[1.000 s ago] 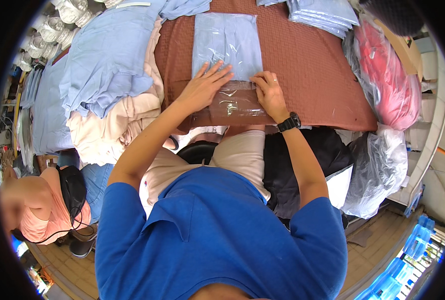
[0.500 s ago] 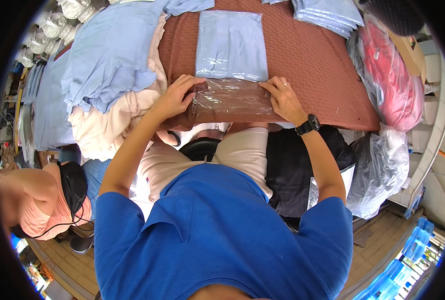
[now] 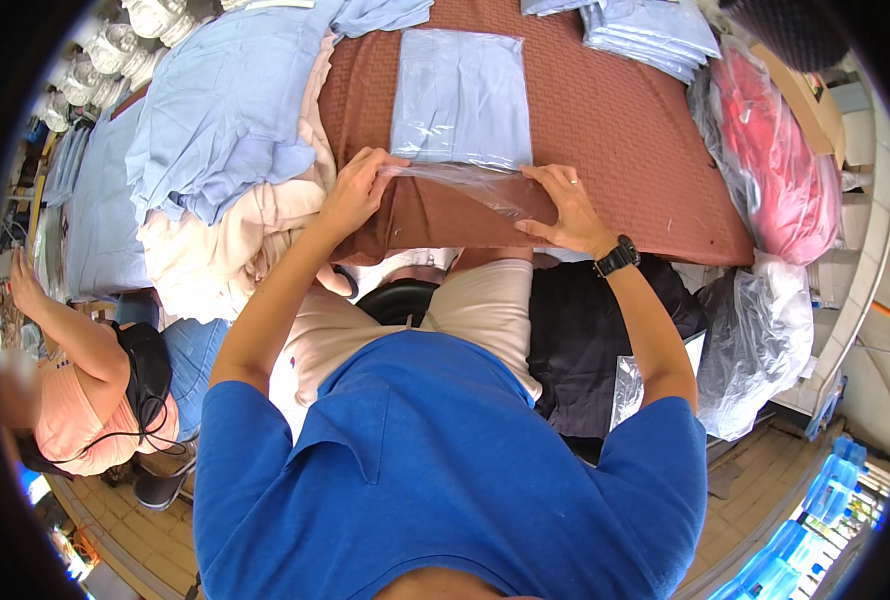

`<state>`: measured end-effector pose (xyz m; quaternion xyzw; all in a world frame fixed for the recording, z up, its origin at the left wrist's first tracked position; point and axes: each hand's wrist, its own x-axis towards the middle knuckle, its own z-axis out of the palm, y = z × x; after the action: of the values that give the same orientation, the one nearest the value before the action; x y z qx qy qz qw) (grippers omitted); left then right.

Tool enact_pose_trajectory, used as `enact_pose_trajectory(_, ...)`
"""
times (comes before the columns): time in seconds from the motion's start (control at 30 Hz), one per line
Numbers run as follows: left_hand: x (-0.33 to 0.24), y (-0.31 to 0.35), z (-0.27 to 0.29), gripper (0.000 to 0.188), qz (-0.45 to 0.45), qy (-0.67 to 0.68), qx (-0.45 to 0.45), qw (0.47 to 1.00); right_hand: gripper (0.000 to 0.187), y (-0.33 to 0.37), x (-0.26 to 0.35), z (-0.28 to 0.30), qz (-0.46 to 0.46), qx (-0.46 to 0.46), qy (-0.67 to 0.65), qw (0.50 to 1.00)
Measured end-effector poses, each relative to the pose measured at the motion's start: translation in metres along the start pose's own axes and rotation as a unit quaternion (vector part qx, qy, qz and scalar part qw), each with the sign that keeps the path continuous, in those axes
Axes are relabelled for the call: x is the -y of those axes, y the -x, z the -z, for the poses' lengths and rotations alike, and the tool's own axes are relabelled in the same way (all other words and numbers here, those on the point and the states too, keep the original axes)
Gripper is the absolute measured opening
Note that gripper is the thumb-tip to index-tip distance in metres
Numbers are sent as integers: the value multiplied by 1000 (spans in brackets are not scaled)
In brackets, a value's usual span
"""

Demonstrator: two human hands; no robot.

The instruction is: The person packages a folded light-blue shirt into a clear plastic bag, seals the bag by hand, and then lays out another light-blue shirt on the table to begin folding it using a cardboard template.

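Observation:
A folded light blue garment in a clear plastic bag (image 3: 461, 100) lies flat on the brown-covered table in front of me. The bag's loose clear flap (image 3: 465, 180) is folding up toward the garment at its near end. My left hand (image 3: 361, 190) grips the flap's left corner, fingertips at the bag's edge. On the other side my right hand (image 3: 571, 212) holds the flap's right end, forefinger at the bag's corner and thumb spread lower against the film. A dark watch sits on my right wrist.
Light blue garments (image 3: 225, 100) are heaped over cream cloth (image 3: 215, 245) at the left. Bagged blue garments (image 3: 650, 40) are stacked far right, beside a red-filled plastic bag (image 3: 775, 160). Another person (image 3: 95, 390) sits at my left. A black bundle (image 3: 605, 330) is below the table's edge.
The flap, flat on the table before, is now lifted and slanted between my hands. My right thumb has moved away from the forefinger. The person at the left has raised an arm.

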<state>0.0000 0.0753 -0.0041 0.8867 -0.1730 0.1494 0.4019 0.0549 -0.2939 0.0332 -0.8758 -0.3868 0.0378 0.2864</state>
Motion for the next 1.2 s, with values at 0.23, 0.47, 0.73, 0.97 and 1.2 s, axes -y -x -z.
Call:
enact_pose_trajectory(0.23,-4,-4,-3,9,59,29,-12,998,49,-2,-17,-22,51,-120,5,992)
enact_pose_trajectory(0.47,3,-2,-5,5,60,79,-15,995,30,-14,-21,-40,60,-226,21,972)
enact_pose_trajectory(0.73,3,-4,-2,16,-97,-66,-26,993,20,-20,-22,-37,124,-209,29,970)
enact_pose_trajectory(0.97,-12,5,-6,15,-130,-44,-11,990,18,0,-19,-30,124,-188,43,973)
enact_pose_trajectory(1.2,-2,12,-9,12,-58,21,27,998,19,10,-22,-37,96,-200,27,975)
